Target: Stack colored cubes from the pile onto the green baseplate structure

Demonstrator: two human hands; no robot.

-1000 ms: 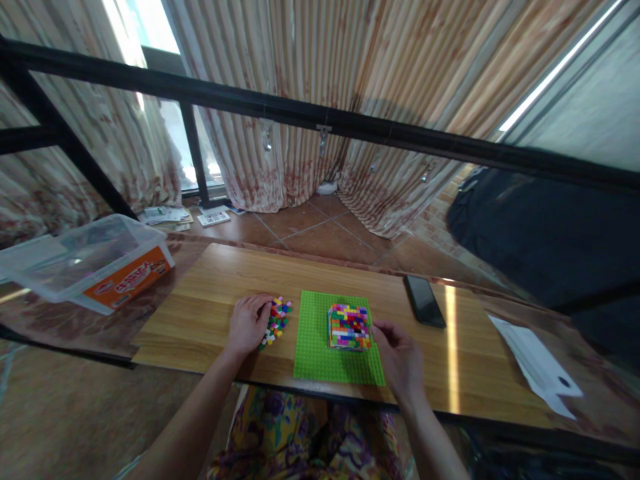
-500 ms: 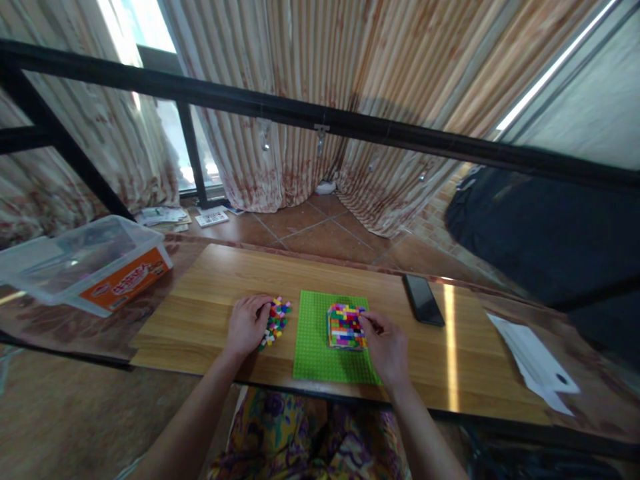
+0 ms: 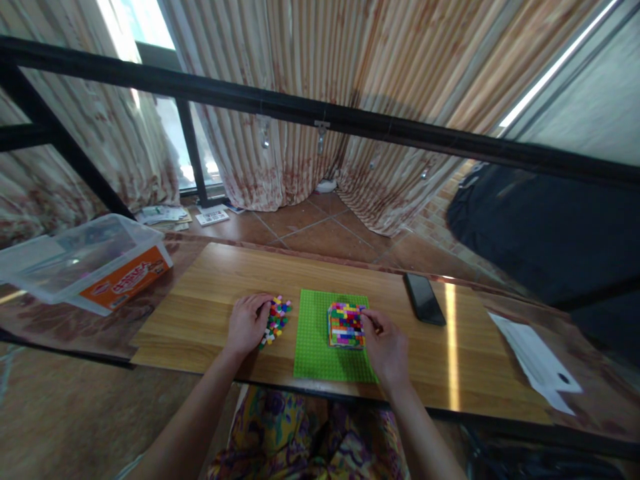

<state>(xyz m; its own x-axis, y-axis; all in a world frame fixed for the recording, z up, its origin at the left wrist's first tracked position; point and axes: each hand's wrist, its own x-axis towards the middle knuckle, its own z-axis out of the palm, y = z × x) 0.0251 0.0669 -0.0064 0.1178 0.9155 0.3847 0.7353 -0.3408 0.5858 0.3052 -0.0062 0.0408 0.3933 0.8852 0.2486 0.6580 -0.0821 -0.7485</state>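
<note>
The right hand lies on the near right part of the green baseplate, its fingertips pressed against the right edge of the multicoloured brick block. The fingers are curled toward the block, but whether they pinch a single brick there cannot be told; the spot is too small. The block stands on the baseplate just left of that hand, toward the plate's far right corner.

The left hand rests palm down on the wooden board, left of the baseplate, its fingers bent over the near edge of a pile of loose bricks. The pile lies between this hand and the baseplate, touching the fingertips; whether any brick is gripped cannot be told.

Beyond the right hand, farther right and away from the person, a black phone lies flat on the board, apart from the baseplate. Well to the right of it a white paper sheet lies on the darker table surface. Well to the left of the left hand stands a clear plastic tub with an orange label. Nothing lies between either hand and the bricks it touches. A black metal bar crosses the view above, with striped curtains behind it.
</note>
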